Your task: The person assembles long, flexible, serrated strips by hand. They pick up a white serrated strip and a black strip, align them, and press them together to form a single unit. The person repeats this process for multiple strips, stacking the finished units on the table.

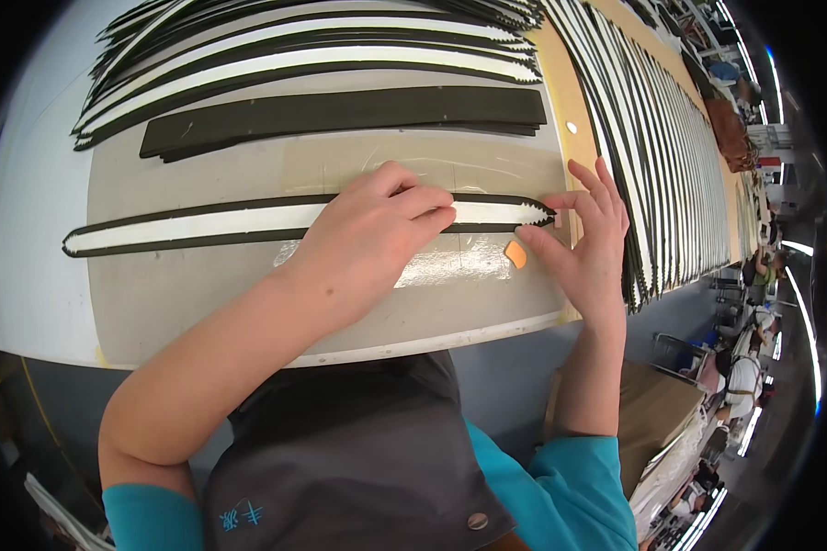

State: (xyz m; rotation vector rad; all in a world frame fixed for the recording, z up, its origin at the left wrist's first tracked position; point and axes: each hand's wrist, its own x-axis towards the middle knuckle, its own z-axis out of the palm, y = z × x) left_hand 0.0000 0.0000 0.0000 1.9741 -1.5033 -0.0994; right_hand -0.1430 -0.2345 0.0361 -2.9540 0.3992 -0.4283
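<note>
A long narrow strip (184, 224), white down the middle with black edges, lies across the grey work mat. Its left end is rounded, and its right end tapers to a notched black tip. My left hand (372, 234) rests over the strip right of its middle, fingers bent and pressed together on it. At the notched tip, the thumb and forefinger of my right hand (590, 241) take the edges from both sides; its other fingers are raised and spread. A small orange piece (515, 254) lies on the mat just below the right thumb.
Beyond the strip lies a stack of plain black strips (340, 119). More black-and-white strips (340, 66) are piled behind it. On the right, a long row of similar strips (657, 156) overlaps on a tan board. A small white oval (572, 128) sits near the board's edge.
</note>
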